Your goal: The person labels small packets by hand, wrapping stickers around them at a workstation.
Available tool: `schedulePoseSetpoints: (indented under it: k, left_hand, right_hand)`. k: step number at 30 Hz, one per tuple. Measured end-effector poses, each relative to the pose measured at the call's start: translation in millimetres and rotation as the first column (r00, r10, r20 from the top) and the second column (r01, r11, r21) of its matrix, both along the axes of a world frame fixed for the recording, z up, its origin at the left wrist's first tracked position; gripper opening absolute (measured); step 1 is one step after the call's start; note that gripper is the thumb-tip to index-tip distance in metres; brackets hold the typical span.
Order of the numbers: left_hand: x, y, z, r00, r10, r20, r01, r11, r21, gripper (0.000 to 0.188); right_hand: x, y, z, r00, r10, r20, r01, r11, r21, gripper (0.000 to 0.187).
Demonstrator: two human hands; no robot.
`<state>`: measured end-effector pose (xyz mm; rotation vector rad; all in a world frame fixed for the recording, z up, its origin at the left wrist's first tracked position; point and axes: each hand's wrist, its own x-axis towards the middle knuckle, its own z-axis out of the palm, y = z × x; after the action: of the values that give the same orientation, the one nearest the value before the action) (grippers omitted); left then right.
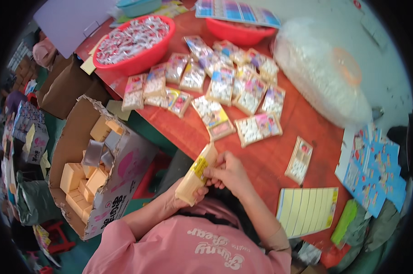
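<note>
My left hand [188, 195] is wrapped round the lower part of a flat, pale wood-coloured box [186, 188], which it holds tilted just off the table's near edge. Across the middle of that box runs a yellow sticker [200, 165]. The thumb and fingers of my right hand [228, 172] are pinched at the sticker's right edge, against the box. Beyond my hands, several wrapped boxes with white pieces [221, 84] lie in a loose heap. One such box [299, 160] lies apart at the right, above a sheet of yellow stickers [305, 212].
A red basin [135, 66] full of small wrapped items and another red basin [238, 34] stand at the back of the red table [261, 162]. A large clear bag [320, 73] bulges at the right, beyond blue printed sheets [375, 164]. An open carton [124, 155] of wood-coloured boxes stands left.
</note>
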<state>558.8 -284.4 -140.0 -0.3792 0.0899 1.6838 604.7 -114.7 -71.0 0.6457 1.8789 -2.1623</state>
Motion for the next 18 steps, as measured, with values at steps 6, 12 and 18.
schedulePoseSetpoints:
  k: [6, 12, 18]
  left_hand:
    - [-37, 4, 47, 0.76, 0.12, -0.639, -0.406, 0.856, -0.322, 0.021]
    - [-121, 14, 56, 0.222, -0.048, -0.974, -0.761, 0.615, -0.204, 0.02]
    - [-172, 38, 59, -0.182, -0.449, -0.875, -0.882, 0.467, -0.056, 0.032]
  right_hand:
    - [15, -1, 4, 0.988, -0.087, -0.124, 0.104, 0.986, 0.134, 0.023]
    - [49, 31, 2, 0.968, -0.167, -0.185, 0.193, 0.972, 0.132, 0.016]
    - [84, 43, -12, 0.953, -0.276, -0.124, 0.293, 0.942, 0.164, 0.012]
